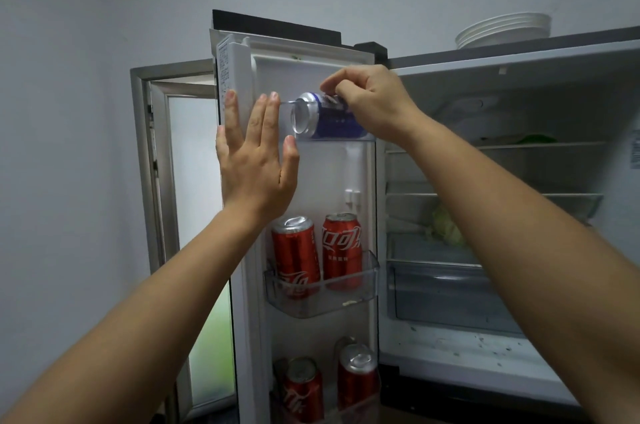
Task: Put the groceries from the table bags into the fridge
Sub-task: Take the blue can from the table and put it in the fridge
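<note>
Both hands raised: right hand (pixel 372 104) fingers (pixel 334 78) pinch blue can (pixel 325 117); left hand (pixel 254 160) splayed.

The room was dim and bluish. Daylight glowed through the frosted door (pixel 197 201) at left. Wide-angle bending curved the edges.

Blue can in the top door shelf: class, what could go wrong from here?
1. The blue can lies tilted on the top door shelf, base outward; it may roll out when the right hand lets go.
2. If it drops, it could hit the red cans below.
3. The left hand, flat on the fridge door, may swing it.
</note>
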`<state>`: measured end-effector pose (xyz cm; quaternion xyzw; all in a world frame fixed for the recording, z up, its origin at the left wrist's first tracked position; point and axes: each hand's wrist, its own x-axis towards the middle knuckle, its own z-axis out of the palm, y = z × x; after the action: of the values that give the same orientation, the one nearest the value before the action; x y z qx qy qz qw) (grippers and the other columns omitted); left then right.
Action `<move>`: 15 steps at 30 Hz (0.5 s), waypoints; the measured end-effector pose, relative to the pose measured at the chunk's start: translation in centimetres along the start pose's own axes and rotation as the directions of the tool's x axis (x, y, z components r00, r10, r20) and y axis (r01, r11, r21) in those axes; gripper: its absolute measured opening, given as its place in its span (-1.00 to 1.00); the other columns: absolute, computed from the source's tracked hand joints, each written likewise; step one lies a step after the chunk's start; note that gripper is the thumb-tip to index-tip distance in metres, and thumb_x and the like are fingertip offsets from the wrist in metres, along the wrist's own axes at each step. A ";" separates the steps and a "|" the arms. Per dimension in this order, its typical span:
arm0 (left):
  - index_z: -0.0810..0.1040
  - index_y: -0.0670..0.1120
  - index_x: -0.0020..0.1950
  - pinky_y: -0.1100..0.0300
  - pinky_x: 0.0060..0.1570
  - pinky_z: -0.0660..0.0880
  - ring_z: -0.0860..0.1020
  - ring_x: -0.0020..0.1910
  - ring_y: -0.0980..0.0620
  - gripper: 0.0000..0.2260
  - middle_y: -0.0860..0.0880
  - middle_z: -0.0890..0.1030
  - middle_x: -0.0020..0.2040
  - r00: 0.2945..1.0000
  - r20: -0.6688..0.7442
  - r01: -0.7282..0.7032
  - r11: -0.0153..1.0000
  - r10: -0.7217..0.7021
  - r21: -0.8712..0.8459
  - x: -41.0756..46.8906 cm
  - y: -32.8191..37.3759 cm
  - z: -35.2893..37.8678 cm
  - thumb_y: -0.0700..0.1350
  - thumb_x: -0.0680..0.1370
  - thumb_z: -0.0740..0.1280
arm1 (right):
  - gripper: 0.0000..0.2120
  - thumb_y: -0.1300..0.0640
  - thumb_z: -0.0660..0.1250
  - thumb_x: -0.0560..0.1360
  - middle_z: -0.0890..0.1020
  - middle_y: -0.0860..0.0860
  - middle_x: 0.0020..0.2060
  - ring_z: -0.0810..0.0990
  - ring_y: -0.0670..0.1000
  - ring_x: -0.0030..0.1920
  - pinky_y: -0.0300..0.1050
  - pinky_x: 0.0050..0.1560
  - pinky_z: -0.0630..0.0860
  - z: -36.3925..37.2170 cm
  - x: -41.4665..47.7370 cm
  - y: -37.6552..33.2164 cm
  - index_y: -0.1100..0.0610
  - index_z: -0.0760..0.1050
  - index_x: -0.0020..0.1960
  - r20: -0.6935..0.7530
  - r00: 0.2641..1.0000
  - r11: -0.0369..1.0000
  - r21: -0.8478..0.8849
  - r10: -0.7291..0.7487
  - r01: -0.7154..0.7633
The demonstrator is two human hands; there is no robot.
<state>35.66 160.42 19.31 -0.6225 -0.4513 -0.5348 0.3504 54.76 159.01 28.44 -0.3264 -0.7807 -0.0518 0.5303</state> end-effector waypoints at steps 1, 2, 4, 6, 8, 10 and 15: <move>0.11 -0.04 0.61 -0.29 0.50 0.00 -0.14 0.61 -0.10 -0.42 -0.02 0.15 0.62 1.000 0.006 0.002 1.000 -0.002 -0.001 0.0 0.0 -0.1 0.13 0.62 -0.06 | -0.73 0.13 0.17 0.63 0.62 -0.21 -0.10 0.58 -0.19 -0.03 -0.31 0.04 0.47 -0.2 -0.7 0.0 0.02 0.65 0.11 0.008 1.000 1.000 -0.015 -0.004 0.005; 0.10 -0.05 0.62 -0.30 0.51 0.00 -0.14 0.61 -0.10 -0.42 -0.03 0.14 0.62 1.000 0.014 0.004 1.000 -0.004 -0.007 0.0 0.0 -0.1 0.13 0.62 -0.06 | -0.74 0.11 0.18 0.63 0.63 -0.17 -0.05 0.56 -0.18 -0.01 -0.32 0.04 0.45 -0.3 -1.5 0.1 0.02 0.63 0.16 0.009 1.000 0.999 -0.038 -0.011 0.011; 0.08 -0.06 0.62 -0.29 0.51 0.00 -0.13 0.61 -0.12 -0.43 -0.06 0.11 0.63 1.000 0.031 0.003 1.000 -0.002 -0.022 -0.5 -0.2 -0.1 0.12 0.63 -0.05 | -0.70 0.05 0.18 0.65 0.63 -0.05 0.13 0.53 -0.12 0.11 -0.21 0.14 0.49 0.1 -3.4 0.6 0.05 0.55 0.31 -0.017 0.998 0.994 -0.099 -0.055 0.053; 0.08 -0.09 0.62 -0.25 0.52 0.00 -0.11 0.61 -0.13 -0.43 -0.13 0.07 0.63 0.999 0.039 -0.012 0.999 0.014 -0.039 -2.1 -0.4 -0.2 0.11 0.64 -0.04 | -0.61 0.00 0.17 0.63 0.53 0.03 0.34 0.47 -0.04 0.30 -0.02 0.34 0.45 1.3 -6.2 1.9 0.06 0.44 0.43 -0.073 0.990 0.979 -0.177 -0.118 0.103; 0.10 -0.10 0.61 -0.18 0.55 -0.02 -0.08 0.62 -0.10 -0.44 -0.14 0.04 0.63 0.998 0.056 0.005 0.996 0.000 -0.090 -4.7 -0.2 -0.7 0.10 0.64 -0.03 | -0.53 -0.02 0.18 0.62 0.39 0.07 0.48 0.35 0.03 0.47 0.03 0.45 0.30 3.0 -9.7 3.7 0.04 0.33 0.51 -0.136 0.982 0.964 -0.249 -0.130 0.093; 0.11 -0.09 0.61 -0.08 0.57 -0.03 -0.05 0.62 -0.04 -0.44 -0.12 0.05 0.63 0.993 0.102 0.070 0.987 -0.055 -0.147 -8.0 0.3 -1.7 0.11 0.64 -0.03 | -0.48 -0.03 0.20 0.61 0.31 0.12 0.53 0.28 0.09 0.52 0.08 0.46 0.26 5.1 -13.6 5.5 0.04 0.28 0.54 -0.188 0.979 0.967 -0.255 -0.077 0.027; 0.10 -0.06 0.61 -0.16 0.54 0.08 0.00 0.61 -0.02 -0.44 -0.10 0.05 0.63 0.943 0.313 0.114 0.993 -0.114 0.020 -17.2 -0.3 -4.1 0.13 0.64 -0.03 | -0.37 -0.13 0.14 0.60 0.12 0.17 0.60 0.11 0.15 0.58 0.11 0.54 0.09 11.0 -20.5 7.1 0.04 0.13 0.62 -0.146 0.986 0.967 -0.230 0.076 -0.108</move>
<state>33.58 153.56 3.11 -0.6719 -0.5370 -0.4483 0.2434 54.67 159.94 4.12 -0.4190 -0.7148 -0.1421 0.5415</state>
